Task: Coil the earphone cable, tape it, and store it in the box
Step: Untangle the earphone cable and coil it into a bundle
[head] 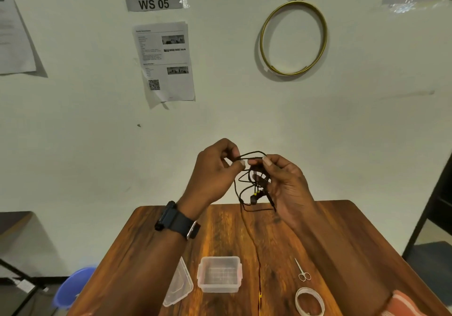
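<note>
A black earphone cable [249, 183] hangs in loose loops between my two raised hands above the wooden table [227, 232]. My left hand [215, 171], with a dark watch on its wrist, pinches one strand at the top. My right hand [286, 183] pinches the same loop from the other side and holds the bundle with the earbuds dangling below. One strand trails down to the table. A clear plastic box [219, 274] stands open near the front, its lid [178, 284] lying to its left. A roll of clear tape [310, 301] lies at the front right.
Small scissors [303, 270] lie on the table right of the box, behind the tape. A gold hoop [293, 38] and papers hang on the wall behind. A blue bucket [73, 288] stands on the floor left of the table.
</note>
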Motion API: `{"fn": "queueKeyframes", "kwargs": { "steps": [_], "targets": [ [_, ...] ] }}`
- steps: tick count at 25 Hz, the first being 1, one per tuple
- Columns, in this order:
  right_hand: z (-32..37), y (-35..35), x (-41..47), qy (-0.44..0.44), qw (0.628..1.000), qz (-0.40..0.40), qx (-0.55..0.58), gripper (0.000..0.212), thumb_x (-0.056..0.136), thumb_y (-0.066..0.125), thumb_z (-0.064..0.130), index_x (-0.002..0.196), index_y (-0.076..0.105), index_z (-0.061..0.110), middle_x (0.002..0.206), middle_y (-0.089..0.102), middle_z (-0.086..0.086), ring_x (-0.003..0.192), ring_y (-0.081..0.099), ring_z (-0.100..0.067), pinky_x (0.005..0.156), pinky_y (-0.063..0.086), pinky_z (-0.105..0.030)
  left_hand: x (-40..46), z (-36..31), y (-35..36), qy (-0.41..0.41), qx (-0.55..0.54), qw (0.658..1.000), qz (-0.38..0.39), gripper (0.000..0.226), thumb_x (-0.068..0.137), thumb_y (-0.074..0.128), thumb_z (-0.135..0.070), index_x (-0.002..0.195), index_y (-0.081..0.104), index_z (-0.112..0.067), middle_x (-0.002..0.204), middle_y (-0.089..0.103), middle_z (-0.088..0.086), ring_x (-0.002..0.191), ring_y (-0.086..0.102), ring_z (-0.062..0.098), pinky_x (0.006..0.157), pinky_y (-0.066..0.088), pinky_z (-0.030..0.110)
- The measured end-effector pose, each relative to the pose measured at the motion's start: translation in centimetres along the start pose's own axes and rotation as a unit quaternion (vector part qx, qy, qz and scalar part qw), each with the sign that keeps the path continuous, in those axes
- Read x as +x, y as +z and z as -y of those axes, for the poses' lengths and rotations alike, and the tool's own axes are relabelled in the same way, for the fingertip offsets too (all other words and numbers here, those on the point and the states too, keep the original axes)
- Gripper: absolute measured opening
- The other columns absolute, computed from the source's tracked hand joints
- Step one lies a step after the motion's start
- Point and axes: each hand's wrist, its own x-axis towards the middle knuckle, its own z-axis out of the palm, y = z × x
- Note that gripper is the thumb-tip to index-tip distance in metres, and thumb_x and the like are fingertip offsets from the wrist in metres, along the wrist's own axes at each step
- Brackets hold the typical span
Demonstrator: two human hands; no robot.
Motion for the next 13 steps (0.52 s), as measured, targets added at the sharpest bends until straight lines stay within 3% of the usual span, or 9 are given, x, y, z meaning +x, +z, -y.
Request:
{"fn": "queueKeyframes", "kwargs": {
  "steps": [4, 6, 8, 11, 13],
  "targets": [
    [0.0, 0.1, 0.0, 0.005, 0.999, -0.004, 0.034, 0.007, 0.082, 0.062, 0.018, 0.082, 0.065, 0.012, 0.084, 0.073, -0.004, 0.09, 0.065, -0.019, 0.081, 0.044, -0.039, -0.1, -0.3, 0.1, 0.026, 0.078, 0.997, -0.003, 0.02, 0.074, 0.071, -0.014, 0.082, 0.058, -0.027, 0.069, 0.067, -0.007, 0.063, 0.065, 0.015, 0.063, 0.053, 0.032],
    [0.6, -0.1, -0.2, 0.041, 0.989, 0.011, 0.14, 0.01, 0.08, 0.058, 0.017, 0.072, 0.06, 0.012, 0.074, 0.066, -0.006, 0.087, 0.062, -0.023, 0.082, 0.044, -0.041, -0.1, 0.3, 0.1, 0.012, 0.128, 0.992, 0.013, 0.018, 0.072, 0.068, -0.017, 0.081, 0.06, -0.031, 0.073, 0.068, -0.013, 0.063, 0.065, 0.011, 0.061, 0.052, 0.03],
    [2.2, -1.0, -0.4, 0.037, 0.98, 0.014, 0.196, 0.014, 0.076, 0.052, 0.016, 0.062, 0.052, 0.015, 0.062, 0.057, -0.003, 0.083, 0.061, -0.025, 0.091, 0.043, -0.044, -0.1, 2.0, -0.5, -0.017, 0.142, 0.989, -0.036, 0.019, 0.074, 0.065, -0.011, 0.075, 0.063, -0.03, 0.078, 0.069, -0.012, 0.064, 0.065, 0.011, 0.061, 0.052, 0.029],
    [5.8, -2.8, -1.0, -0.011, 0.978, 0.01, 0.21, 0.016, 0.073, 0.052, 0.015, 0.064, 0.039, 0.019, 0.046, 0.038, 0.003, 0.066, 0.05, -0.019, 0.106, 0.04, -0.045, 0.3, 5.7, -2.2, -0.133, 0.031, 0.984, -0.113, 0.028, 0.079, 0.057, 0.003, 0.073, 0.066, -0.023, 0.086, 0.072, 0.001, 0.073, 0.07, 0.024, 0.059, 0.057, 0.033],
    [7.5, -3.2, -1.9, -0.038, 0.981, 0.003, 0.192, 0.019, 0.072, 0.056, 0.016, 0.065, 0.039, 0.019, 0.044, 0.034, 0.006, 0.052, 0.038, -0.013, 0.095, 0.049, -0.036, 0.8, 7.0, -2.3, -0.183, -0.04, 0.976, -0.11, 0.026, 0.08, 0.059, 0.005, 0.077, 0.067, -0.02, 0.089, 0.072, 0.008, 0.086, 0.07, 0.032, 0.066, 0.057, 0.035]
  ]
}}
